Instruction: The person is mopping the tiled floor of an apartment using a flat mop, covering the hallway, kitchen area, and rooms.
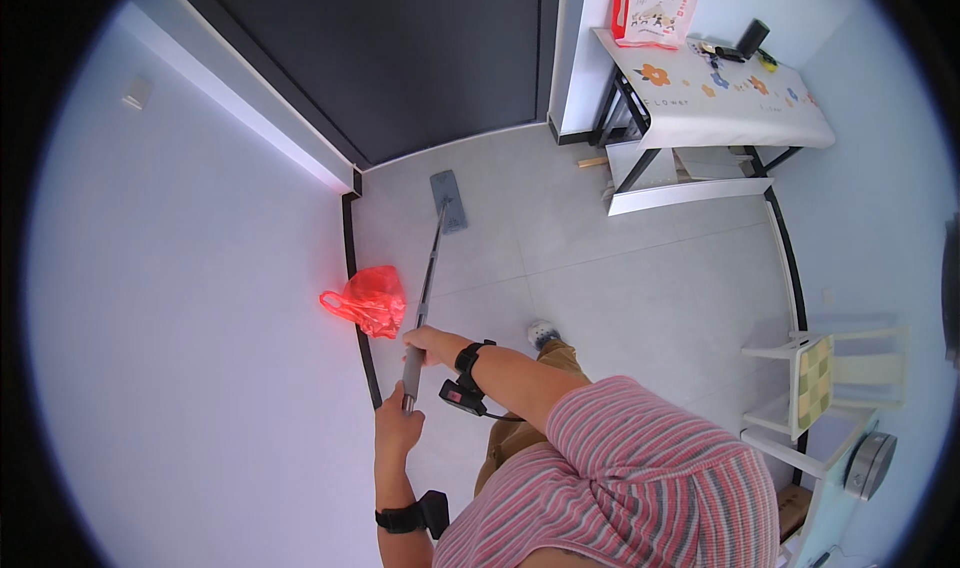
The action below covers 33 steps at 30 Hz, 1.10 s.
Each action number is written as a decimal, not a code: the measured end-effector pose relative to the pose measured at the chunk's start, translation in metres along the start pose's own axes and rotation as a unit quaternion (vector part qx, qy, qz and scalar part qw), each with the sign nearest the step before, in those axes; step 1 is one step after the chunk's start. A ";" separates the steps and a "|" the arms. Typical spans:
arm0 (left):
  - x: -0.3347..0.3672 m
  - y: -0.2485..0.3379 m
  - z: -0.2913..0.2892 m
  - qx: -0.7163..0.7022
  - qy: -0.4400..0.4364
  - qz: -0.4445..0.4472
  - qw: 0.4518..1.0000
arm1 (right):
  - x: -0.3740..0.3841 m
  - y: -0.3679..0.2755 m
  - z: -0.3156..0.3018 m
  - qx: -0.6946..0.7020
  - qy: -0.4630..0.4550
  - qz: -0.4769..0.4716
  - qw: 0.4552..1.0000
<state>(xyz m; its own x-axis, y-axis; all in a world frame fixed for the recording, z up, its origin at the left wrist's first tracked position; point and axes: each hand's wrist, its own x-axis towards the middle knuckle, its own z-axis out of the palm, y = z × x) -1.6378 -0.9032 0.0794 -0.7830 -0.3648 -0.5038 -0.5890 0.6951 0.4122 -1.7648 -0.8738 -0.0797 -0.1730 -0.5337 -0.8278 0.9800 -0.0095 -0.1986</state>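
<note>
A flat mop reaches away from me, its grey pole (428,280) slanting across the floor. Its blue-grey rectangular head (452,213) lies flat on the tiles, close to the dark door. My left hand (398,426) is closed round the near end of the pole. Farther up, my right hand (427,343) grips the same pole, with the arm stretched across my body. Both wrists carry black straps with small devices. A red plastic bag (375,303) sits on the floor against the left wall, just left of the pole.
A dark door (400,58) stands ahead. At the far right is a table with a flowered cloth (690,93), bearing a red-and-white bag (655,8) and small items; flat panels (690,196) lie beneath. A white chair with a checked seat (815,383) stands at the right. My shoe (542,333) is on the tiles.
</note>
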 end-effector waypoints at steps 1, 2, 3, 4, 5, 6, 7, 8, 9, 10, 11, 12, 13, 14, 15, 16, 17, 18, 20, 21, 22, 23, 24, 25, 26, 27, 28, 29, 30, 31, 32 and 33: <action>0.002 0.001 -0.001 0.012 0.000 0.007 1.000 | 0.001 -0.001 0.000 0.005 0.004 -0.006 1.000; 0.002 -0.003 -0.001 0.013 0.001 0.006 1.000 | 0.001 0.001 0.002 0.007 0.008 -0.008 1.000; 0.004 -0.007 -0.001 0.002 -0.004 0.020 1.000 | 0.001 0.002 0.002 0.008 0.007 -0.008 1.000; 0.007 -0.009 0.001 -0.008 -0.009 0.034 0.999 | 0.000 0.002 -0.002 0.005 0.014 -0.036 0.999; 0.010 -0.010 0.002 -0.005 -0.008 0.035 0.999 | 0.000 0.001 -0.004 0.003 0.020 -0.064 0.998; 0.012 -0.008 0.005 0.011 -0.003 0.054 0.998 | 0.000 -0.001 -0.007 0.013 0.031 -0.077 0.996; 0.014 -0.006 0.008 0.028 0.002 0.073 0.997 | 0.000 -0.003 -0.011 0.016 0.030 -0.078 0.996; 0.017 0.000 0.014 0.012 -0.002 0.086 0.996 | 0.001 -0.007 -0.021 0.018 0.040 -0.087 0.995; 0.018 0.003 0.017 0.015 -0.004 0.087 0.996 | -0.003 -0.008 -0.024 0.017 0.047 -0.092 0.995; 0.019 0.006 0.020 0.021 -0.009 0.101 0.995 | -0.007 -0.007 -0.026 0.028 0.062 -0.105 0.992; 0.020 0.012 0.022 0.027 -0.014 0.119 0.992 | -0.006 -0.010 -0.034 0.034 0.064 -0.107 0.992; 0.021 0.016 0.023 0.030 -0.019 0.124 0.992 | -0.004 -0.013 -0.043 0.035 0.052 -0.107 0.992; 0.022 0.020 0.025 0.043 -0.025 0.136 0.989 | -0.002 -0.015 -0.050 0.036 0.039 -0.105 0.993; 0.023 0.019 0.026 0.057 -0.032 0.145 0.987 | -0.001 -0.013 -0.054 0.041 0.041 -0.104 0.993; 0.024 0.017 0.027 0.059 -0.037 0.146 0.987 | -0.001 -0.011 -0.056 0.066 0.062 -0.112 0.990; 0.025 0.013 0.029 0.052 -0.033 0.158 0.985 | 0.000 -0.009 -0.059 0.089 0.082 -0.118 0.985; 0.025 0.013 0.028 0.045 -0.031 0.171 0.984 | -0.001 -0.007 -0.061 0.095 0.085 -0.116 0.985; 0.024 0.010 0.026 0.047 -0.036 0.172 0.983 | -0.002 -0.005 -0.063 0.126 0.079 -0.123 0.981; 0.023 0.005 0.014 0.035 -0.077 0.130 0.988 | -0.005 0.000 -0.062 0.157 0.072 -0.127 0.977; 0.021 -0.002 0.009 0.035 -0.077 0.128 0.988 | -0.008 0.002 -0.060 0.129 0.084 -0.121 0.981; 0.019 -0.010 0.002 0.053 -0.086 0.138 0.985 | -0.010 0.003 -0.058 0.099 0.096 -0.114 0.984; 0.016 -0.014 -0.004 0.070 -0.096 0.151 0.981 | -0.010 0.004 -0.062 0.100 0.096 -0.115 0.984; 0.011 -0.016 -0.011 0.073 -0.099 0.152 0.981 | -0.009 0.005 -0.065 0.080 0.121 -0.113 0.983; 0.009 -0.018 -0.018 0.073 -0.099 0.153 0.981 | -0.009 0.006 -0.069 0.059 0.145 -0.111 0.981; 0.007 -0.023 -0.027 0.083 -0.109 0.150 0.979 | -0.008 0.010 -0.068 0.058 0.143 -0.111 0.982; 0.004 -0.026 -0.035 0.092 -0.120 0.147 0.978 | -0.008 0.013 -0.069 0.039 0.135 -0.118 0.983; 0.004 -0.026 -0.042 0.075 -0.137 0.128 0.979 | -0.009 0.016 -0.070 0.020 0.129 -0.126 0.983; 0.002 -0.030 -0.046 0.074 -0.137 0.126 0.980 | -0.009 0.022 -0.071 0.019 0.129 -0.125 0.984; 0.001 -0.032 -0.049 0.092 -0.162 0.127 0.974 | -0.010 0.030 -0.072 0.027 0.122 -0.117 0.985; 0.001 -0.035 -0.051 0.109 -0.188 0.129 0.968 | -0.012 0.040 -0.074 0.036 0.117 -0.109 0.986; 0.002 -0.041 -0.050 0.106 -0.188 0.128 0.968 | -0.019 0.054 -0.073 0.040 0.125 -0.085 0.988; 0.003 -0.045 -0.051 0.101 -0.207 0.126 0.965 | -0.026 0.061 -0.072 0.041 0.127 -0.085 0.987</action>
<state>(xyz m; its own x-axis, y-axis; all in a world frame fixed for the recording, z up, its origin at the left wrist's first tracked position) -1.6237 -0.9672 0.0985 -0.7251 0.0816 -0.6838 -0.3062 0.8512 0.4263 -1.7078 -0.7995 -0.1080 -0.3435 -0.2884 -0.8938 0.9379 -0.1550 -0.3104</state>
